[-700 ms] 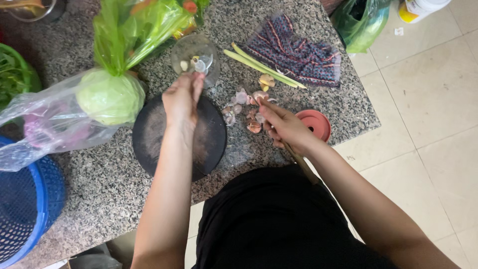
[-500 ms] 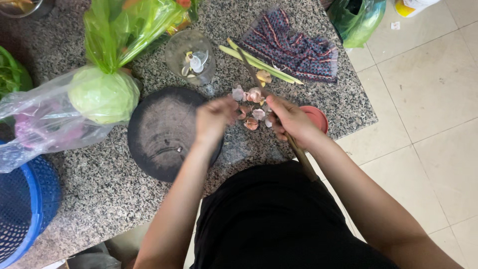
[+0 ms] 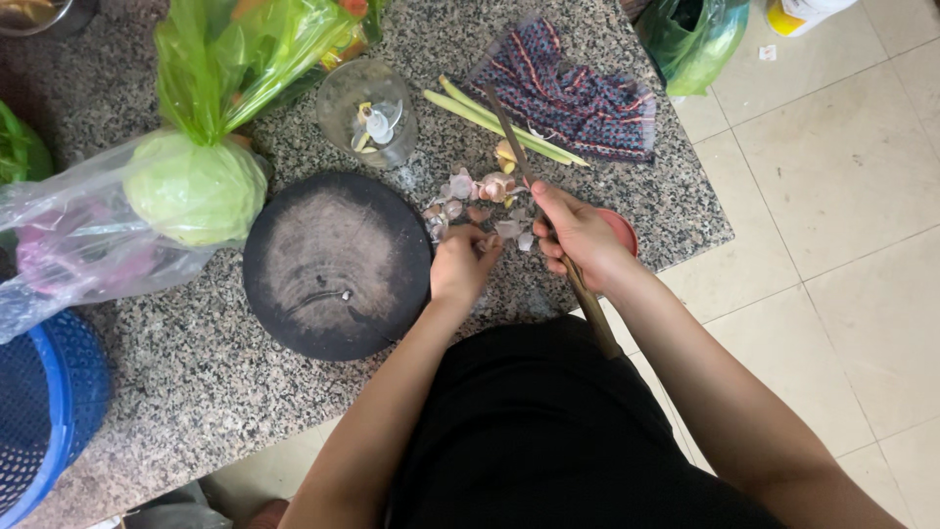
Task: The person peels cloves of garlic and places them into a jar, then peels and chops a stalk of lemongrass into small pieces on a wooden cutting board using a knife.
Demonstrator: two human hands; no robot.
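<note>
Few peeled cloves (image 3: 375, 125) lie inside the clear glass jar (image 3: 338, 96).

A speckled grey granite countertop (image 3: 176, 392) fills the view from nine o'clock across to two o'clock, its straight front edge running diagonally toward seven o'clock. Beyond it, from one o'clock down to five o'clock, lies a floor of large pale beige tiles (image 3: 842, 245) with thin darker grout lines. The light is soft and even, with faint shadows only. A blue perforated plastic basket (image 3: 44, 411) sits at eight o'clock, partly cut off by the frame edge.
</note>
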